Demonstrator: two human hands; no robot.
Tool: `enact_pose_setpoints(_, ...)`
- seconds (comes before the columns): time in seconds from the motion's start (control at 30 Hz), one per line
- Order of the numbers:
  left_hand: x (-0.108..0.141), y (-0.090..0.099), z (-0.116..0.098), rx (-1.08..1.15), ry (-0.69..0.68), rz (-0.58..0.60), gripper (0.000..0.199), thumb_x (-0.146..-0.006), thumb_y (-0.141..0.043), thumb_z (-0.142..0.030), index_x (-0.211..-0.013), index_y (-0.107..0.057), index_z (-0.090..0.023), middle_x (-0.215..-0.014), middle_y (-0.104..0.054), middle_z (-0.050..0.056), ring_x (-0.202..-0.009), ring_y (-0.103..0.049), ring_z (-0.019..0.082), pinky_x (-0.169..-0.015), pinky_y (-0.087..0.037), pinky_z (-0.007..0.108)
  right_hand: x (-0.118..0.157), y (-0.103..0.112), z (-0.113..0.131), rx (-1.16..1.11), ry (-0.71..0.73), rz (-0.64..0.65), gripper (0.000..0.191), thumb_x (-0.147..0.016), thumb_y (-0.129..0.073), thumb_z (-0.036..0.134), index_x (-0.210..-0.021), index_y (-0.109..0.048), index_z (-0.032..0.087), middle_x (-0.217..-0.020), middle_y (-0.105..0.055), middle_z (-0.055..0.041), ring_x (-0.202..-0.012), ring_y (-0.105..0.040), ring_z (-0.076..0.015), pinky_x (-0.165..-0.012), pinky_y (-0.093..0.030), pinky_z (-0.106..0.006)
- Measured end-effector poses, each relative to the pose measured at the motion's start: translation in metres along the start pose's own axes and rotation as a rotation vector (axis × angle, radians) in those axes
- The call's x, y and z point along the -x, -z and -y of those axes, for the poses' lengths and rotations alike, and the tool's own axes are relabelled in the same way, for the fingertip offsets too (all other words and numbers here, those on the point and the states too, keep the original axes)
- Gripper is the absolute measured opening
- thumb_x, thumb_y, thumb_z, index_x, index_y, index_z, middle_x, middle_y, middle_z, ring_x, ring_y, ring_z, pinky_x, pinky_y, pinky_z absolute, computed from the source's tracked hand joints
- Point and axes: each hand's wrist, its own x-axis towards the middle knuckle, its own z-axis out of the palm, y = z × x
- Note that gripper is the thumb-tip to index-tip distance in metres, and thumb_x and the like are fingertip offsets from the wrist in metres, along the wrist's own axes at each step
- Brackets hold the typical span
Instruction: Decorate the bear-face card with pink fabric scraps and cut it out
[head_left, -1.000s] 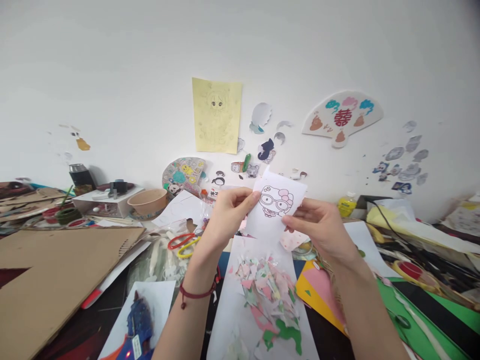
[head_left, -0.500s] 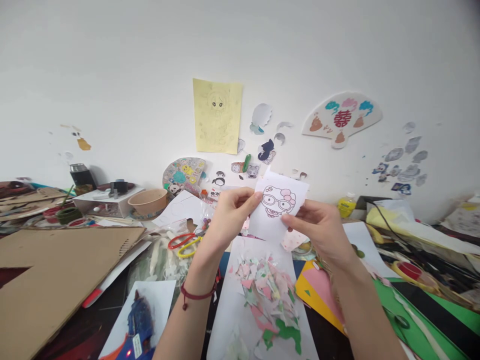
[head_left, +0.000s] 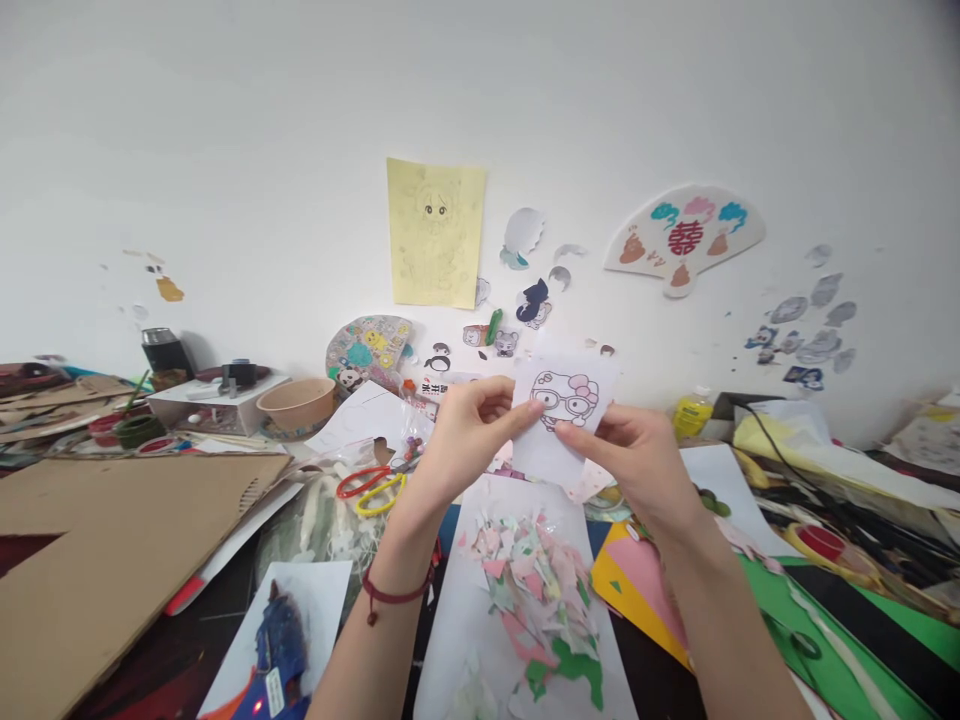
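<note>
Between my two hands a small white paper (head_left: 551, 455) is held up, printed with a cartoon character wearing glasses and a pink bow. My left hand (head_left: 480, 430) pinches its left side, thumb in front and fingers behind. My right hand (head_left: 637, 450) grips the right side in the same way, its thumb just under the drawing. Below the hands lies a long white sheet (head_left: 450, 610) bearing a heap of torn pink, green and white paper scraps (head_left: 532, 580).
Scissors with red and yellow handles (head_left: 371, 488) lie left of centre. A glue gun (head_left: 281, 650) rests on paper at lower left, beside cardboard (head_left: 142, 550). A tan bowl (head_left: 296, 403) stands behind. Green sheets (head_left: 795, 630) and a yellow bottle (head_left: 691, 410) are on the right.
The printed paper has turned to sit more upright and slightly lower, facing me more squarely. My left thumb has slid right over its face; both hands still hold it.
</note>
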Motion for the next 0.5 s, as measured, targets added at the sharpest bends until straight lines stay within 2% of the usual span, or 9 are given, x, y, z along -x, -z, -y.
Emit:
enact_pose_setpoints(0.1, 0.0014, 0.0009, 0.0000, 0.020, 0.039, 0.109, 0.029, -0.081, -0.071, -0.036, -0.101, -0.071, -0.015, -0.089, -0.071, 0.008, -0.078, -0.063, 0.017, -0.063, -0.050, 0.026, -0.0005, -0.0014, 0.0004, -0.020, -0.010, -0.015, 0.024, -0.076, -0.078, 0.040, -0.088, -0.078, 0.019, -0.086, -0.077, -0.0067, -0.079, -0.071, -0.0247, -0.065, -0.058, -0.035)
enact_pose_setpoints(0.2, 0.0015, 0.0010, 0.0018, 0.007, 0.023, 0.096, 0.031, -0.081, -0.071, -0.034, -0.104, -0.072, -0.013, -0.093, -0.073, 0.009, -0.082, -0.065, 0.019, -0.066, -0.052, 0.028, -0.0013, -0.0012, 0.0007, 0.001, -0.006, -0.030, 0.024, -0.076, -0.078, 0.042, -0.081, -0.077, 0.019, -0.081, -0.075, -0.0051, -0.074, -0.068, -0.0220, -0.062, -0.055, -0.032)
enact_pose_setpoints(0.27, 0.0010, 0.0009, 0.0033, -0.027, 0.001, 0.067, 0.028, -0.082, -0.070, -0.036, -0.099, -0.072, -0.014, -0.091, -0.073, 0.009, -0.080, -0.065, 0.018, -0.064, -0.051, 0.027, -0.0014, -0.0005, 0.0013, 0.042, 0.020, -0.053, 0.026, -0.077, -0.076, 0.043, -0.073, -0.075, 0.018, -0.073, -0.071, -0.0030, -0.067, -0.064, -0.0188, -0.056, -0.051, -0.029)
enact_pose_setpoints(0.37, -0.0003, 0.0009, 0.0048, -0.125, -0.008, -0.013, 0.031, -0.084, -0.066, -0.044, -0.079, -0.070, -0.014, -0.073, -0.068, 0.005, -0.066, -0.058, 0.014, -0.053, -0.045, 0.024, -0.0006, 0.0000, 0.0042, 0.116, 0.046, -0.022, 0.029, -0.080, -0.073, 0.043, -0.066, -0.072, 0.018, -0.064, -0.066, -0.0010, -0.060, -0.059, -0.0162, -0.051, -0.046, -0.027)
enact_pose_setpoints(0.43, -0.0012, 0.0013, 0.0053, -0.153, -0.014, -0.076, 0.039, -0.087, -0.062, -0.049, -0.068, -0.065, -0.015, -0.063, -0.061, 0.002, -0.059, -0.053, 0.012, -0.049, -0.040, 0.023, 0.0000, -0.0005, 0.0066, 0.139, 0.038, 0.054, 0.029, -0.081, -0.072, 0.044, -0.069, -0.073, 0.018, -0.068, -0.068, -0.0019, -0.064, -0.061, -0.0183, -0.056, -0.049, -0.029)
enact_pose_setpoints(0.5, -0.0020, 0.0021, 0.0056, -0.152, -0.037, -0.103, 0.042, -0.088, -0.059, -0.052, -0.067, -0.062, -0.015, -0.061, -0.058, 0.001, -0.057, -0.050, 0.012, -0.049, -0.038, 0.023, -0.0002, -0.0011, 0.0074, 0.143, 0.019, 0.093, 0.028, -0.081, -0.071, 0.046, -0.074, -0.074, 0.018, -0.074, -0.070, -0.0032, -0.070, -0.064, -0.0208, -0.062, -0.052, -0.031)
